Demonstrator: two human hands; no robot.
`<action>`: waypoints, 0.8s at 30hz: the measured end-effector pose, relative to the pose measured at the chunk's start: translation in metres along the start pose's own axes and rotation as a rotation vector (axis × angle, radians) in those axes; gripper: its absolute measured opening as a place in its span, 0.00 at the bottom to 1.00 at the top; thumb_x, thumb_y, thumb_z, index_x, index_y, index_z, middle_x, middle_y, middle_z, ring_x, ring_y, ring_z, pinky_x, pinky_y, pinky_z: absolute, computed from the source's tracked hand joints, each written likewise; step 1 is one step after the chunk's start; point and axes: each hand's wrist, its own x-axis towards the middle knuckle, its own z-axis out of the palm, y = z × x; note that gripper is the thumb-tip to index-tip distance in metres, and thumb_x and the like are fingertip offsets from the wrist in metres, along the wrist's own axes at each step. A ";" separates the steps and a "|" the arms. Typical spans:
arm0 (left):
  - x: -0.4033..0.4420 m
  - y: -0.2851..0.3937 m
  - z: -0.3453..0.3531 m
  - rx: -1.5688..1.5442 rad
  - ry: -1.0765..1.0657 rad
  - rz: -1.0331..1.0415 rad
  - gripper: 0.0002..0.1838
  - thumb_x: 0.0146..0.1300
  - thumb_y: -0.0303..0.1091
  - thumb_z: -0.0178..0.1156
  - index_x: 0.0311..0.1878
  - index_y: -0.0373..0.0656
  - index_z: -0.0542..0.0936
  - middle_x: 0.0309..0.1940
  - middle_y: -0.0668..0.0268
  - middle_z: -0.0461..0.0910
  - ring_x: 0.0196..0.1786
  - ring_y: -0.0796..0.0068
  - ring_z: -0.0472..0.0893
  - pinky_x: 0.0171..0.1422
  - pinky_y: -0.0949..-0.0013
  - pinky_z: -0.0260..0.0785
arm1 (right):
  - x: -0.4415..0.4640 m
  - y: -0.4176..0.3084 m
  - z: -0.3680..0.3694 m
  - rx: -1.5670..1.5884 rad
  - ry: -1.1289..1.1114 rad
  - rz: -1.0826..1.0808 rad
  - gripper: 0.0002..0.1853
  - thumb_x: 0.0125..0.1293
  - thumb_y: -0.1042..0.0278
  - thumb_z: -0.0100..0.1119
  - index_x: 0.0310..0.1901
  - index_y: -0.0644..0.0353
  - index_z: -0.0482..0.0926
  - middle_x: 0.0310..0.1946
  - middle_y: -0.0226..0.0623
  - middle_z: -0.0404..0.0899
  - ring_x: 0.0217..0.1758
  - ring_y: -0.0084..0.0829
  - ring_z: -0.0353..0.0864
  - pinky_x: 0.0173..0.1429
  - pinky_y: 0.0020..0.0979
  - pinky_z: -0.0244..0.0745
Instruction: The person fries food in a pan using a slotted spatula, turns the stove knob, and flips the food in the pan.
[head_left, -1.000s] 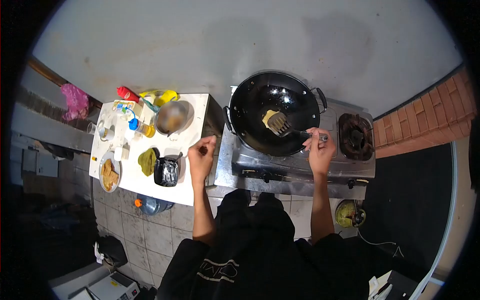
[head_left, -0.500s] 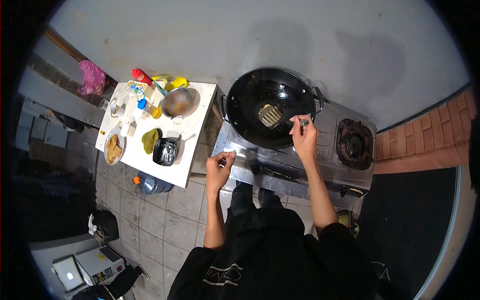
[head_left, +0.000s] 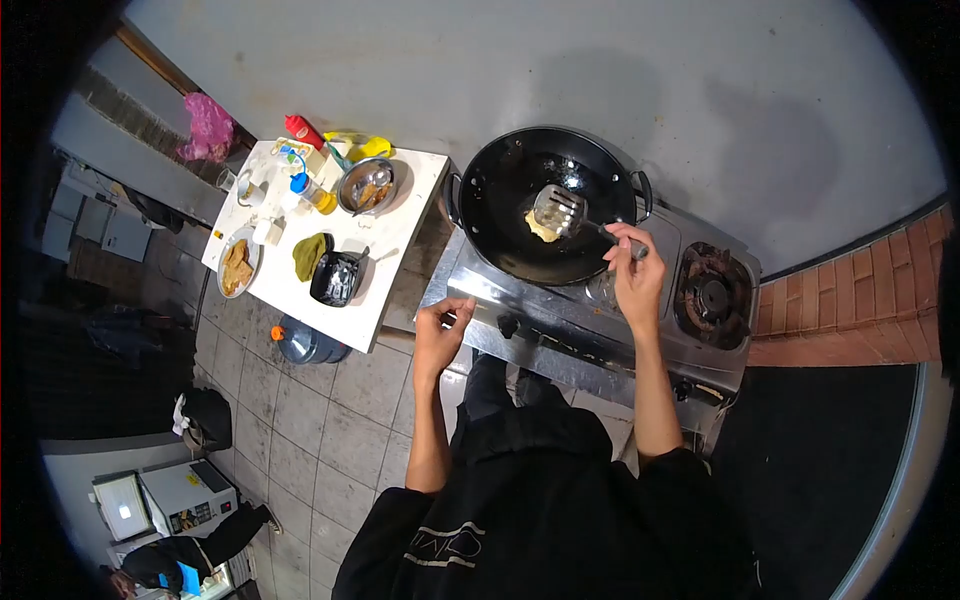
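Observation:
My right hand is wrapped round the handle of a slotted spatula, whose metal head is inside a black wok on the stove. A pale yellowish piece of food lies partly beneath the spatula head, against the wok's surface. I cannot tell whether the spatula carries it or only touches it. My left hand is at the stove's front left corner, its fingers curled together, and nothing shows in them. The wok's left handle is above that hand, apart from it.
Left is a white table with a metal bowl, a plate of fried food, a black container and an oil bottle. A bare burner is right. A person is at lower left.
The spatula head has moved up and right in the wok and tilted, and the pale food now shows below it. My right hand has shifted slightly right. My left hand has barely moved.

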 end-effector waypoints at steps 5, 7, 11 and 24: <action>-0.003 -0.007 0.003 -0.023 0.001 0.029 0.12 0.63 0.35 0.64 0.35 0.33 0.84 0.20 0.68 0.78 0.23 0.85 0.69 0.27 0.75 0.61 | -0.005 -0.020 -0.012 -0.036 -0.144 -0.125 0.05 0.71 0.77 0.48 0.44 0.68 0.74 0.48 0.40 0.79 0.32 0.19 0.76 0.34 0.21 0.72; -0.005 -0.006 0.003 -0.025 0.000 0.014 0.12 0.63 0.35 0.64 0.35 0.33 0.84 0.20 0.68 0.78 0.23 0.85 0.68 0.27 0.76 0.61 | -0.009 -0.021 -0.008 0.027 -0.121 -0.065 0.06 0.71 0.77 0.48 0.44 0.67 0.74 0.48 0.41 0.79 0.32 0.19 0.76 0.33 0.21 0.72; -0.008 -0.003 -0.002 -0.044 -0.013 -0.088 0.12 0.63 0.36 0.64 0.35 0.33 0.84 0.20 0.70 0.78 0.23 0.86 0.68 0.28 0.77 0.61 | -0.014 -0.014 -0.007 0.151 -0.061 0.003 0.06 0.72 0.77 0.47 0.44 0.68 0.73 0.48 0.43 0.79 0.32 0.20 0.76 0.33 0.20 0.71; 0.020 -0.010 -0.015 -0.135 0.115 0.030 0.11 0.63 0.34 0.63 0.42 0.35 0.83 0.18 0.74 0.71 0.22 0.89 0.66 0.26 0.78 0.58 | -0.009 -0.037 0.010 0.160 0.090 -0.055 0.06 0.71 0.79 0.45 0.42 0.70 0.72 0.45 0.46 0.79 0.28 0.21 0.77 0.29 0.20 0.70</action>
